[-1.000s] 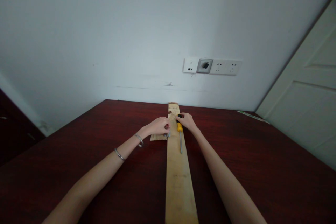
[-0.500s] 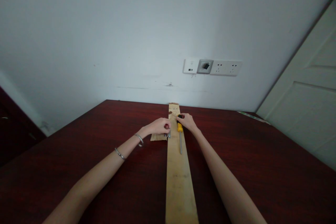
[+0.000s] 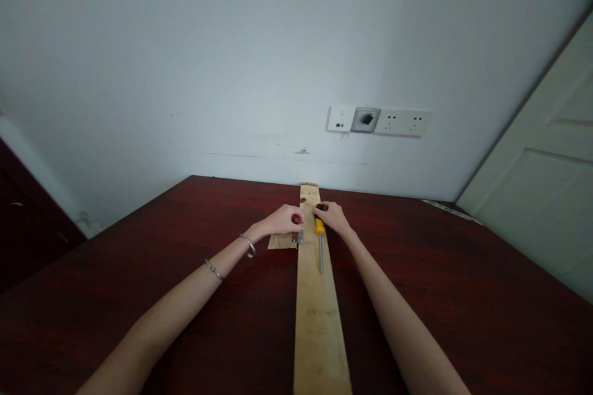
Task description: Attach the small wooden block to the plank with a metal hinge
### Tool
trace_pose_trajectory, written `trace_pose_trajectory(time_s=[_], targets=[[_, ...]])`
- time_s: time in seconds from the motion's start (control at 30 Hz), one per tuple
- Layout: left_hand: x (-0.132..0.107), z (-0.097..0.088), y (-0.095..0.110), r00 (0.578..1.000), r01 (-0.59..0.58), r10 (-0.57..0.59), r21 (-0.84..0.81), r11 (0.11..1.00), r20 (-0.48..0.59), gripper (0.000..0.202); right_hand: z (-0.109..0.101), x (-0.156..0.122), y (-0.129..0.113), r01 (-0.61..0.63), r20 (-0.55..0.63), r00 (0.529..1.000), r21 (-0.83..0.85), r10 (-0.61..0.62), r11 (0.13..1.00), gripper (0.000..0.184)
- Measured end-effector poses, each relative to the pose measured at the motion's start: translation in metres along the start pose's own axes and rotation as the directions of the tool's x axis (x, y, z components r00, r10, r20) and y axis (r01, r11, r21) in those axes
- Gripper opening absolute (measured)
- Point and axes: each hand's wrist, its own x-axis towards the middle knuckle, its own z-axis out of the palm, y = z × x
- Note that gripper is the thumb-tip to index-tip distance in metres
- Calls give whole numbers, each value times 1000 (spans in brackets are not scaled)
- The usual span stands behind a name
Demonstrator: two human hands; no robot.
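Observation:
A long wooden plank (image 3: pixel 319 321) runs from the near edge toward the wall. A shorter piece of wood (image 3: pixel 281 242) meets its left side. Across the joint lies a small metal plate with holes (image 3: pixel 298 237), perhaps a hinge. My left hand (image 3: pixel 282 220) is just above this plate, thumb and finger pinched together; whatever is between the tips is too small to make out. My right hand (image 3: pixel 333 216) grips the black end of a screwdriver (image 3: pixel 320 226) with a yellow and black handle. Its shaft lies along the plank, tip toward me.
The dark red table (image 3: pixel 208 333) reaches back to the white wall. Sockets and a switch plate (image 3: pixel 402 123) sit on the wall above it. A white panelled door (image 3: pixel 546 197) stands at the right. A thin strip (image 3: pixel 451 211) lies at the table's back right corner.
The view has shifted slightly. My left fingers have risen a little off the metal plate, showing more of it. My right hand keeps its hold on the screwdriver.

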Motion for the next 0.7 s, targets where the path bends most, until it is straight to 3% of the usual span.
trace_pose_trajectory(time_s=[0.17,0.43,0.57,0.7], targets=[[-1,-2,4,999,16,-19,-65,998,-46,9,0,0,1,3,1,1000,1,-3,1000,31],[-2,-21,11,991,-23,24,5,1000,-134,9,0,0,1,6,5,1000,-26,-5,1000,33],[-7,-34,1,976,38,-36,3,999,-216,10,1,0,0,11,-1,1000,-42,-11,999,33],[-22,-57,-24,969,144,-134,35,989,-209,12,1,-1,0,18,-7,1000,-50,-19,999,31]])
